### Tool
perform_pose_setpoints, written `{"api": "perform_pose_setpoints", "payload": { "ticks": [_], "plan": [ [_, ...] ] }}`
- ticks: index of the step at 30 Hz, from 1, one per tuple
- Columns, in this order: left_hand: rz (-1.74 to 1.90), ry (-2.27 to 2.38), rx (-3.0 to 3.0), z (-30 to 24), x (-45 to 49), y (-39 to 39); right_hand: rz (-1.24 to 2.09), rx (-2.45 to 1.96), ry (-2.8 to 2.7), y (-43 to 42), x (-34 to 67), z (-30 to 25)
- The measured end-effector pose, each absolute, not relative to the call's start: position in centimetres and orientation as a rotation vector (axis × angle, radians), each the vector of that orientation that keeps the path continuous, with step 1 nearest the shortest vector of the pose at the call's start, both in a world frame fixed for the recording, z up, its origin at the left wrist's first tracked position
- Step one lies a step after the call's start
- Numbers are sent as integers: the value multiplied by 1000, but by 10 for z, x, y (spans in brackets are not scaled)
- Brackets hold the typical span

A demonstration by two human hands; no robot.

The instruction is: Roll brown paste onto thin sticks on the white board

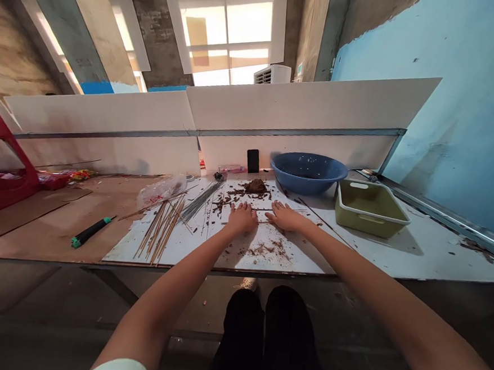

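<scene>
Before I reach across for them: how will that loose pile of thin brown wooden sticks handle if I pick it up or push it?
The thin brown wooden sticks look light and fairly stiff, though slender enough that they might snap if bent hard. Lying loosely crossed on the white board, they would probably slide apart if the left hand pushed them.

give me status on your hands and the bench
left hand and right hand flat on white board, nothing gripped; brown lump just ahead, crumbs around it; loose wooden sticks left of hands, not blocking
</scene>
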State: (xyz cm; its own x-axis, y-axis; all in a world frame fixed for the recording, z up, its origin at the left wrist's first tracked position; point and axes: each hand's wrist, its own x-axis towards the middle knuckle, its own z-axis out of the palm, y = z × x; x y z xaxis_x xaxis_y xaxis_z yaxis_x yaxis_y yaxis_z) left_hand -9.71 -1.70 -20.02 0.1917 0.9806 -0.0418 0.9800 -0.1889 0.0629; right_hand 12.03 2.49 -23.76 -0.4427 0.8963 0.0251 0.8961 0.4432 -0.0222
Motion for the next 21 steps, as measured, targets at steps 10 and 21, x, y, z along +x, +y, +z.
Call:
{"api": "perform_pose_setpoints", "payload": {
  "ticks": [10, 21],
  "plan": [
    [48, 1946, 2425, -213, -106, -39, 54, -1640, -2744, 14, 126, -237],
    [70, 1931, 2427, -221, -114, -40, 53, -1580, -2737, 9, 138, -246]
  ]
}}
